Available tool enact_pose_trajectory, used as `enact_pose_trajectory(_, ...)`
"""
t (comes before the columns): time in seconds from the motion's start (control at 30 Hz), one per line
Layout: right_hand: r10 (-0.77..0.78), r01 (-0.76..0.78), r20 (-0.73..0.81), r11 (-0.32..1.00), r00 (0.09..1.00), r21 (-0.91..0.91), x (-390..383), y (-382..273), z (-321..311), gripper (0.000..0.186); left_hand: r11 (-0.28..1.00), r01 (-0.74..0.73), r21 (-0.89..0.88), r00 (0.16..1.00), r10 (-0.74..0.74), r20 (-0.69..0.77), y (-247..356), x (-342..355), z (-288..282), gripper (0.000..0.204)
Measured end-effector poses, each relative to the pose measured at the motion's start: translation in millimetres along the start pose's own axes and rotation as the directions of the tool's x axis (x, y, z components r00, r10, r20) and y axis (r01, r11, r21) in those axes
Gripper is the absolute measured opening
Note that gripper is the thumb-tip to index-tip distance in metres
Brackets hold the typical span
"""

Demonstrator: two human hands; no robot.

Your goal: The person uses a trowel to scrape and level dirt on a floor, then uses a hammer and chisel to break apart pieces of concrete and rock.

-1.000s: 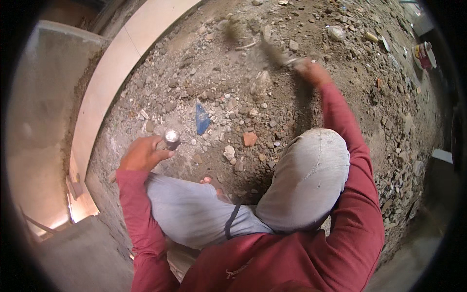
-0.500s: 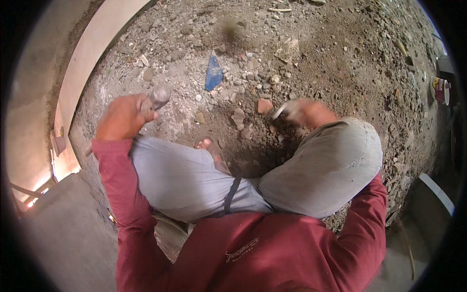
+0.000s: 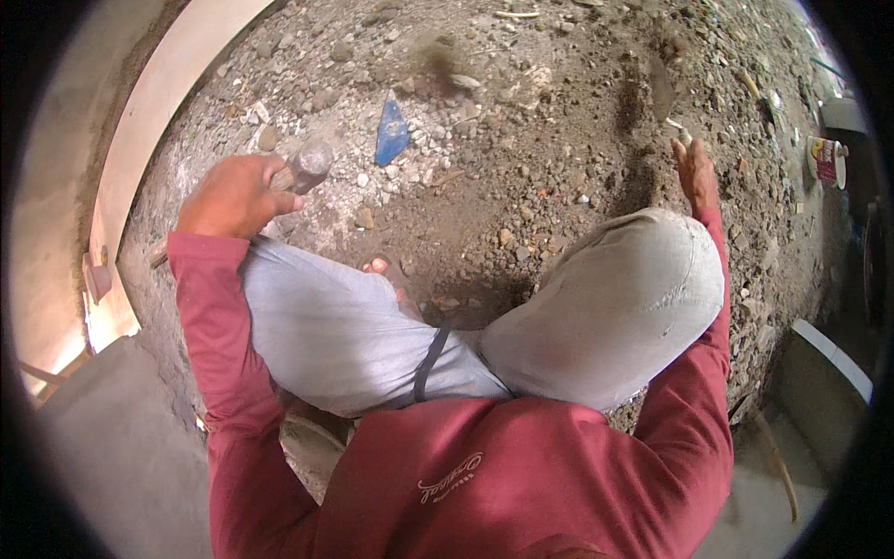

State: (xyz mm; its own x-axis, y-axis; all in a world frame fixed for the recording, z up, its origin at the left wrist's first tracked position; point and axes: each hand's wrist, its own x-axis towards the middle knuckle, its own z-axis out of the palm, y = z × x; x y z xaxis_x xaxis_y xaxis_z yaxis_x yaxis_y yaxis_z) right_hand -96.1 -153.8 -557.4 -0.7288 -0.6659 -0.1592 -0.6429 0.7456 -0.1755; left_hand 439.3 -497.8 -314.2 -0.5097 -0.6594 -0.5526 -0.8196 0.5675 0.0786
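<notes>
Head view is showing the left hand [image 3: 233, 194] gripping a hammer [image 3: 307, 166], head pointing up-right toward the blue shard [image 3: 392, 133]; the right hand [image 3: 696, 172] is hovering open, empty, farther off.

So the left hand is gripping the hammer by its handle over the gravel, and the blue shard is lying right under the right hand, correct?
Not quite. The head view shows the blue shard beside the hammer in the left hand, well away from the right hand. The rest stands.
</notes>
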Motion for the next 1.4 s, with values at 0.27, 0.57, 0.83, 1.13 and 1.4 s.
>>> enact_pose_trajectory(0.27, -0.218, 0.297, 0.82, 0.953, 0.529, 0.061, -163.8, -187.7, -62.5, 0.04, 1.0, 0.01, 0.022, 0.999, -0.011, 0.043, 8.4, 11.6, 4.2, 0.043)
enact_pose_trajectory(0.57, -0.064, 0.065, 0.011, 0.983, 0.998, -0.169, -29.7, 58.6, -11.4, 0.047, 0.992, -0.1, 0.072, 0.995, 0.101, -0.009, 22.9, 26.1, 11.0, 0.041)
enact_pose_trajectory(0.83, -0.104, 0.052, 0.036, 0.735, 0.994, 0.677, -9.4, -46.3, -8.6, 0.048, 0.991, 0.081, 0.111, 0.986, -0.096, 0.137, 50.7, 33.0, -2.4, 0.034)
enact_pose_trajectory(1.13, -0.56, 0.523, 0.141, 0.82, 0.816, 0.233, -7.1, -151.2, 70.6, 0.043, 0.999, -0.024, -0.022, 0.995, 0.026, 0.095, 33.0, 38.0, 8.4, 0.042)
enact_pose_trajectory(1.4, 0.047, -0.057, -0.228, 0.998, 0.972, -0.038, 101.3, 29.7, -15.8, 0.04, 0.999, 0.044, 0.007, 0.998, -0.044, 0.044, 7.9, 28.7, 13.5, 0.051)
